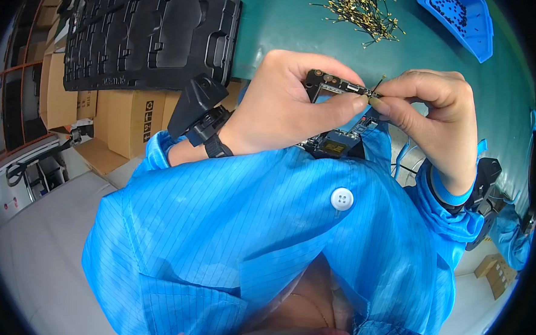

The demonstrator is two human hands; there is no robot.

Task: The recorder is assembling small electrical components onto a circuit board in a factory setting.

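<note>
My left hand (286,105) grips a small black circuit board (336,86), held up close above the green table (299,29). My right hand (431,112) pinches a thin gold-tipped pin (378,85) against the board's right end, fingertips touching the left thumb. A second blue board part (339,141) shows just below the hands, partly hidden by my blue coat. Both wrists carry black strapped devices.
A heap of gold-tipped pins (361,11) lies at the table's far middle. A blue bin (460,20) with small dark parts stands far right. A black moulded tray (151,31) overhangs the table's left. Cardboard boxes (125,117) sit on the floor at left.
</note>
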